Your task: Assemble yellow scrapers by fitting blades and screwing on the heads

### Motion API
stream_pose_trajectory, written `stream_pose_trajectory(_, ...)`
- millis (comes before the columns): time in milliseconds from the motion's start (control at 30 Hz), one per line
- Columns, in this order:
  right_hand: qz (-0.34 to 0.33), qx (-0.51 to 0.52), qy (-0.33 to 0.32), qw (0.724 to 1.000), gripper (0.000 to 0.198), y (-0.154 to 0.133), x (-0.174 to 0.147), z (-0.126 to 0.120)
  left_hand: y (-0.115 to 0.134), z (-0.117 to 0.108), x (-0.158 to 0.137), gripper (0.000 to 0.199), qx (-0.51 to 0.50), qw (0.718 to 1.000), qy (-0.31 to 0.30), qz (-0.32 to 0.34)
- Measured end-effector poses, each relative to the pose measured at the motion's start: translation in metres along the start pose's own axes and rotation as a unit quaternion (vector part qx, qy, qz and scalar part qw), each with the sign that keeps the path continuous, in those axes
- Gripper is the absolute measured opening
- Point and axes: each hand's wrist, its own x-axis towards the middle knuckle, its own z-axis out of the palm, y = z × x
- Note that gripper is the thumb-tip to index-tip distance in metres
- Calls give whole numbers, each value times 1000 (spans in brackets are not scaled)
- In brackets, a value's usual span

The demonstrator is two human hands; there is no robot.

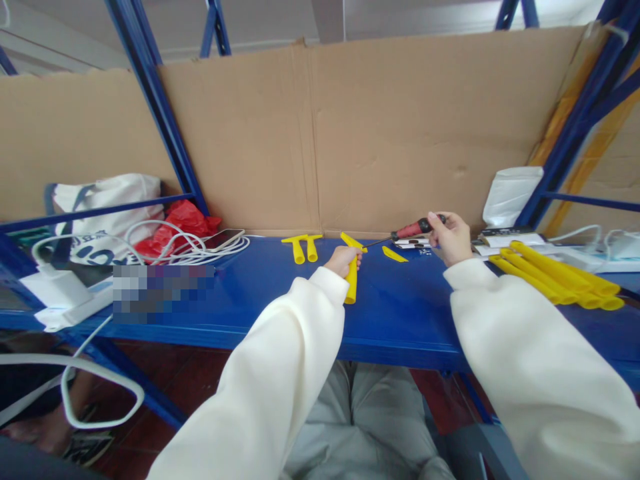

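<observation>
My left hand (344, 261) is closed around a yellow T-shaped piece with a tubular handle (351, 287), its flat head showing beyond my fingers. In my right hand (450, 239) is a screwdriver (413, 230) with a red and black handle, gripped near its end. The shaft points left and its tip meets the head of the yellow piece; the exact contact is too small to make out. A loose yellow blade-like strip (395, 255) lies between my hands. Farther left, two yellow T-shaped pieces (299, 250) rest side by side.
Several yellow tubes (565, 277) are stacked at the right. Small screws (425, 252) lie by my right hand. White cables (200, 247), a red plastic bag (183, 227) and a white cloth bag (110, 213) crowd the left. Cardboard (390, 133) walls the back of the blue bench (400, 320).
</observation>
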Motion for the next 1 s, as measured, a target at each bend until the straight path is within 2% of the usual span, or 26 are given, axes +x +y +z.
stream_pose_trajectory(67, 28, 19, 2, 999, 45, 1, 1, -1, 0, 0, -1, 30, -1, 1000, 3, 4)
stream_pose_trajectory(233, 97, 80, -73, 989, 43, -6, 2, -4, -1, 0, -1, 32, -15, 1000, 5, 9)
stream_pose_trajectory(300, 110, 93, -82, 986, 42, -10, 2, -5, -2, 0, 0, 33, -13, 1000, 4, 11)
stream_pose_trajectory(400, 110, 91, -76, 987, 43, -14, 1, -4, -2, 0, 2, 33, -12, 1000, 6, 11)
stream_pose_trajectory(567, 73, 80, -86, 990, 46, -10, 1, -5, -3, -1, 4, 31, -5, 1000, 8, 11)
stream_pose_trajectory(700, 57, 68, -59, 994, 48, -6, 1, -6, -3, -1, 4, 33, 4, 1000, 5, 20)
stream_pose_trajectory(867, 78, 60, -18, 995, 42, -9, 0, -2, -4, 0, 2, 33, 17, 1000, -7, 15)
stream_pose_trajectory(1000, 89, 63, -36, 993, 36, -11, 0, -2, -4, 0, 2, 28, 5, 1000, -7, -1)
